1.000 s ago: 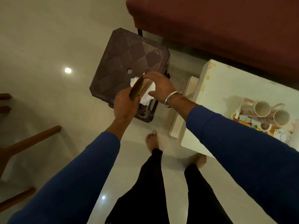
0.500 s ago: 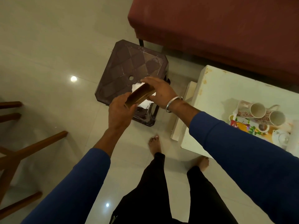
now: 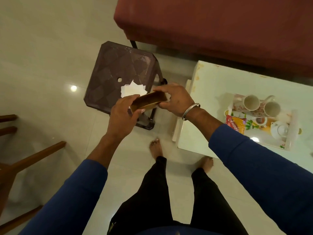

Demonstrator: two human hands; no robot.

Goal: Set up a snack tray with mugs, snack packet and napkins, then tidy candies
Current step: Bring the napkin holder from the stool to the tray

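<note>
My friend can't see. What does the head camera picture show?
Seen from above, a standing person's left hand and right hand hold a brown holder over a dark stool with white napkins on it. To the right, a white table carries a tray with two mugs and a snack packet.

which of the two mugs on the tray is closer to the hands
The left mug, lying on its side nearest the tray's sofa-side corner; the other mug lies farther right.
</note>
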